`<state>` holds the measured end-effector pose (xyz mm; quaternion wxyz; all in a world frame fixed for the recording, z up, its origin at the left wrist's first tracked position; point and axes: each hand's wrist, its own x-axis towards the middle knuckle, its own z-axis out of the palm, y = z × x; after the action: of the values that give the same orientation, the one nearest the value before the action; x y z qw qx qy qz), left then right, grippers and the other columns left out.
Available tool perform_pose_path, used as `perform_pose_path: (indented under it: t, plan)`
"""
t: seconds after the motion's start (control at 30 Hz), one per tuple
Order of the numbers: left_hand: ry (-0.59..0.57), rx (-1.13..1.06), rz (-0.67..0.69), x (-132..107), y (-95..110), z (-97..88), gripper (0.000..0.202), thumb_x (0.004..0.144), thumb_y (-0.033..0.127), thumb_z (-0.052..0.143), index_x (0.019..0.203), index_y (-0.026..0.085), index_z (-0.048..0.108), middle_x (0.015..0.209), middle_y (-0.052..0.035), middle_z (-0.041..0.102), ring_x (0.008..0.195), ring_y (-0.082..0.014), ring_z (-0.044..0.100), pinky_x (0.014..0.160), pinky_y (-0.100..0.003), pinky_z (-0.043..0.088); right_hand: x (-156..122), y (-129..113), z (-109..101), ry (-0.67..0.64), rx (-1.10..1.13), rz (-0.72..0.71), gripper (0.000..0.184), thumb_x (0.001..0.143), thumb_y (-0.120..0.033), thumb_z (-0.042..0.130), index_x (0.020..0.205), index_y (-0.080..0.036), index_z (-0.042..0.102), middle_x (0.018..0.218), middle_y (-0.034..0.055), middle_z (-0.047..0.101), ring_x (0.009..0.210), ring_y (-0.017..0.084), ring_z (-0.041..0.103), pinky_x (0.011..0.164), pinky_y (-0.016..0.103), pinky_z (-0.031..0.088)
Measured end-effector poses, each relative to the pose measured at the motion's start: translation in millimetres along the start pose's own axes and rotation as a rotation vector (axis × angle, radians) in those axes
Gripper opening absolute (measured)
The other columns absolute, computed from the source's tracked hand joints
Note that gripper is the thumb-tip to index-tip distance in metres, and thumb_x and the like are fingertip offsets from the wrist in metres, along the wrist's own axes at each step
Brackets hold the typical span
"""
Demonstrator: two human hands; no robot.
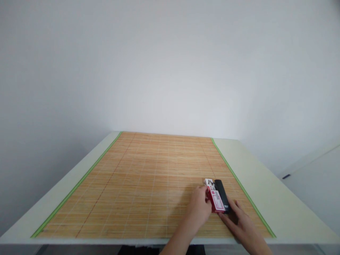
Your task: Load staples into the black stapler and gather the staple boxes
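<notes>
Three small items lie side by side on the bamboo mat (148, 177), near its front right. A red and white box (217, 200) has my left hand (199, 204) at its left side, fingers curled and pinching its edge. Just beyond it is a white box with dark pictures (209, 182), partly covered by the red one. Along their right side runs a long black case (222, 193). My right hand (240, 224) grips the near end of this case, thumb at the front edge and a finger along the right side. Some of its fingers are hidden beneath.
The mat has green edging (236, 177) and lies on a white table (255, 170). A plain white wall (170, 71) stands behind the table. At the far right is a white door-like panel (318, 177) with a dark handle (286, 176).
</notes>
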<state>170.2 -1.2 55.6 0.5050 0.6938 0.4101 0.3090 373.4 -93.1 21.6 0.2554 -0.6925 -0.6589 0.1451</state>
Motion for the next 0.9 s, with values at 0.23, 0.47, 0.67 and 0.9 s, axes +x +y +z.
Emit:
perform_pose_path:
  t: [0.23, 0.47, 0.67, 0.9]
  plan:
    - [0.084, -0.047, 0.017, 9, -6, 14.7, 0.049, 0.079, 0.003, 0.06, 0.123, 0.021, 0.071, 0.121, -0.0081, 0.069, 0.108, -0.0231, 0.065, 0.098, -0.033, 0.051, 1, 15, -5, -0.011, 0.054, 0.049, 0.073, 0.095, -0.059, 0.058, 0.154, -0.019, 0.047, 0.156, 0.0128, 0.052, 0.152, 0.035, 0.035, 0.127, 0.053, 0.026]
    - [0.064, -0.114, 0.047, 4, -15, 13.4, 0.052, 0.08, 0.003, 0.061, 0.128, 0.023, 0.068, 0.125, -0.0061, 0.066, 0.101, -0.019, 0.067, 0.089, -0.029, 0.055, 2, 19, -1, 0.047, 0.099, 0.04, 0.071, 0.09, -0.059, 0.065, 0.149, -0.022, 0.055, 0.148, 0.0119, 0.06, 0.143, 0.035, 0.049, 0.123, 0.049, 0.036]
    - [0.053, -0.149, 0.045, 2, -18, 15.6, 0.057, 0.081, 0.003, 0.059, 0.134, 0.024, 0.065, 0.128, -0.0075, 0.063, 0.101, -0.0196, 0.066, 0.091, -0.032, 0.056, 4, 16, -1, 0.039, 0.113, 0.016, 0.069, 0.091, -0.058, 0.064, 0.149, -0.021, 0.054, 0.148, 0.0135, 0.06, 0.14, 0.034, 0.052, 0.122, 0.05, 0.037]
    - [0.124, -0.16, 0.062, -16, -18, 3.6, 0.046, 0.089, 0.01, 0.056, 0.133, 0.023, 0.062, 0.128, -0.0083, 0.065, 0.103, -0.0196, 0.066, 0.093, -0.034, 0.054, 3, 6, -5, 0.055, 0.25, 0.008, 0.078, 0.09, -0.054, 0.067, 0.157, -0.021, 0.043, 0.151, 0.0156, 0.056, 0.142, 0.035, 0.05, 0.122, 0.052, 0.037]
